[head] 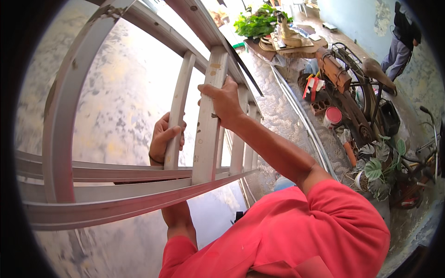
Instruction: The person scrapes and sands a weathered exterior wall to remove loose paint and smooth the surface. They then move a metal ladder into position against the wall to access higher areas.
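Observation:
An aluminium ladder (208, 149) with two layers of rungs and rails fills the left and middle of the view, close before me. My left hand (165, 137) is closed around a rung of the farther layer, its thumb across the front; a dark band circles the wrist. Higher up and to the right, my right hand (224, 102) grips a wider rung of the nearer layer, which bears brownish stains. The left forearm passes behind the ladder's lower rail and is partly hidden. Both rungs slant slightly from upright in the view.
At the right stand a bicycle (370, 83), a red-lidded bucket (332, 116), a hollow brick (320, 107) and a potted plant (363, 180). Long metal bars (306, 121) lie on the patterned floor. Beyond are a cluttered table (302, 52), leafy greens (259, 22) and another person (398, 48). A patchy wall (114, 97) is at left.

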`<act>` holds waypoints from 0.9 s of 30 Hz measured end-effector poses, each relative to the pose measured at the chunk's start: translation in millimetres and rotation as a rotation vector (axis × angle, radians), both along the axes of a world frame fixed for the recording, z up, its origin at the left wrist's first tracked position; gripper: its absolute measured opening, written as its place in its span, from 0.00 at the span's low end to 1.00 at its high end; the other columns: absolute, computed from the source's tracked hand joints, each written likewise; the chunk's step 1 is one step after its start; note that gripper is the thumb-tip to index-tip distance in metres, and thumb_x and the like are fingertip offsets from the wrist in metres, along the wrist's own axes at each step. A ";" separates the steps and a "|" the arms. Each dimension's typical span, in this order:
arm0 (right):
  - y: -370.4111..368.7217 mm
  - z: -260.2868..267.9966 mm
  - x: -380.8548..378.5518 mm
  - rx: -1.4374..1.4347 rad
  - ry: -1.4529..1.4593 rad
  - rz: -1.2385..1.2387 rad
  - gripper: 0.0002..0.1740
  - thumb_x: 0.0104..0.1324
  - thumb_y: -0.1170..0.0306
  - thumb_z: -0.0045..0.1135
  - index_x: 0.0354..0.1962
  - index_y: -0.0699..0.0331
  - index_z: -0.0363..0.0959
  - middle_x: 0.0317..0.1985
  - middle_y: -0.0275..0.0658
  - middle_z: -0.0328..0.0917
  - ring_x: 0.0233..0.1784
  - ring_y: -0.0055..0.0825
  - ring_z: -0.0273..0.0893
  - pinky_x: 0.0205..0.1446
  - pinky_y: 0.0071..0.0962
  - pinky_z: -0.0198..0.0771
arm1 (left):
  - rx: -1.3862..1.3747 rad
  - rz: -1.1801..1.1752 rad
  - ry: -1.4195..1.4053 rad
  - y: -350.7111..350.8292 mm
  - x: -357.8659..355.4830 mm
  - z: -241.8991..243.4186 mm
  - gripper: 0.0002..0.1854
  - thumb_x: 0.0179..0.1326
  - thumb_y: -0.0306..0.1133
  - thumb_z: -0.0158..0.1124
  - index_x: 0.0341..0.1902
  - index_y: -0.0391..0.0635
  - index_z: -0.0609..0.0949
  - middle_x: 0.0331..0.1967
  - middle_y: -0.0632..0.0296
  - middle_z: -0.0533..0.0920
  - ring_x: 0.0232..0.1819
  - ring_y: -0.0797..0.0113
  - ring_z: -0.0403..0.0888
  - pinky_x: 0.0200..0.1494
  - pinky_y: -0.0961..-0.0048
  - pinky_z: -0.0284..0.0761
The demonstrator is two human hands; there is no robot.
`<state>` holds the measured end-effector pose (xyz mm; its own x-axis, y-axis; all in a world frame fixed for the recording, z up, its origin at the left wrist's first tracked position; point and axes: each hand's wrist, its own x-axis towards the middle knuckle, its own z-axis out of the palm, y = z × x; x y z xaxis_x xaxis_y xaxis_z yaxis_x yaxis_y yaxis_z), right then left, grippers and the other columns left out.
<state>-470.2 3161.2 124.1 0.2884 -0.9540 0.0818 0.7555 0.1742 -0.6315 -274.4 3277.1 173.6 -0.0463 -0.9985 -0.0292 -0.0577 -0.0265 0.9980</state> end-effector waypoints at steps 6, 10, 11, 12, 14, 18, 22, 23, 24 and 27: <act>-112.7 -9.6 48.9 -0.010 -0.020 -0.049 0.25 0.61 0.77 0.70 0.50 0.76 0.65 0.35 0.48 0.79 0.25 0.33 0.83 0.24 0.33 0.79 | 0.039 -0.018 -0.036 -115.4 51.9 -1.8 0.31 0.63 0.34 0.74 0.64 0.33 0.73 0.36 0.58 0.82 0.24 0.74 0.85 0.23 0.78 0.84; -205.4 -14.7 90.5 -0.022 -0.047 -0.078 0.22 0.63 0.75 0.71 0.46 0.73 0.66 0.32 0.44 0.79 0.24 0.29 0.82 0.23 0.30 0.78 | 0.016 -0.018 -0.124 -214.2 93.1 -7.5 0.40 0.60 0.40 0.76 0.70 0.29 0.71 0.36 0.62 0.80 0.23 0.80 0.82 0.20 0.84 0.78; -229.2 -19.3 101.6 -0.017 -0.048 -0.080 0.22 0.63 0.75 0.71 0.46 0.72 0.66 0.32 0.44 0.79 0.23 0.29 0.82 0.23 0.30 0.78 | 0.031 -0.023 -0.126 -239.8 107.0 -13.0 0.40 0.60 0.40 0.76 0.70 0.29 0.71 0.36 0.62 0.80 0.23 0.80 0.82 0.20 0.84 0.79; -253.9 -24.6 113.3 -0.018 -0.047 -0.084 0.23 0.63 0.75 0.70 0.47 0.73 0.65 0.33 0.45 0.78 0.24 0.30 0.82 0.23 0.31 0.78 | 0.033 -0.033 -0.135 -267.0 120.7 -16.6 0.40 0.60 0.40 0.76 0.70 0.30 0.71 0.36 0.62 0.80 0.23 0.80 0.82 0.20 0.83 0.79; -301.8 -36.9 136.1 -0.022 -0.044 -0.092 0.24 0.62 0.76 0.70 0.50 0.75 0.65 0.34 0.46 0.78 0.25 0.32 0.83 0.24 0.32 0.80 | 0.029 -0.043 -0.149 -317.3 143.5 -26.2 0.39 0.60 0.39 0.76 0.70 0.30 0.71 0.35 0.62 0.80 0.23 0.79 0.82 0.20 0.82 0.79; -386.1 -43.6 187.5 -0.001 -0.067 -0.089 0.24 0.63 0.77 0.69 0.50 0.73 0.64 0.34 0.46 0.78 0.24 0.32 0.83 0.24 0.32 0.80 | 0.013 -0.074 -0.141 -404.5 198.3 -30.2 0.35 0.62 0.35 0.76 0.66 0.31 0.71 0.34 0.61 0.80 0.23 0.76 0.84 0.21 0.79 0.82; -461.2 -51.0 223.4 -0.019 -0.117 -0.081 0.24 0.63 0.76 0.69 0.50 0.71 0.62 0.35 0.45 0.78 0.24 0.31 0.82 0.24 0.31 0.80 | -0.006 -0.078 -0.133 -477.3 227.9 -30.9 0.32 0.61 0.33 0.76 0.63 0.31 0.72 0.35 0.60 0.81 0.23 0.74 0.85 0.21 0.78 0.84; -475.6 -53.9 230.2 -0.013 -0.127 -0.080 0.24 0.63 0.76 0.69 0.50 0.70 0.62 0.35 0.45 0.77 0.24 0.31 0.82 0.23 0.31 0.79 | 0.001 -0.083 -0.147 -492.9 234.4 -32.0 0.32 0.61 0.33 0.76 0.63 0.31 0.72 0.34 0.60 0.81 0.23 0.74 0.85 0.21 0.78 0.84; -498.4 -54.1 243.5 -0.017 -0.128 -0.076 0.24 0.64 0.76 0.69 0.49 0.70 0.61 0.35 0.46 0.77 0.23 0.31 0.82 0.23 0.31 0.79 | -0.003 -0.084 -0.151 -515.4 248.2 -32.5 0.32 0.61 0.33 0.76 0.63 0.31 0.71 0.34 0.60 0.80 0.23 0.74 0.85 0.21 0.78 0.84; -571.7 -62.5 295.2 -0.010 -0.133 -0.079 0.23 0.65 0.76 0.68 0.49 0.70 0.61 0.35 0.46 0.77 0.23 0.30 0.81 0.23 0.31 0.78 | 0.013 -0.070 -0.178 -589.0 298.9 -41.1 0.40 0.59 0.38 0.78 0.70 0.31 0.71 0.33 0.62 0.80 0.23 0.78 0.83 0.21 0.81 0.81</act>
<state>-175.0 2589.5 61.6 0.1980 -0.9724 0.1236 0.8439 0.1050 -0.5261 24.5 2688.1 132.5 -0.1086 -0.9925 -0.0562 -0.2351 -0.0293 0.9715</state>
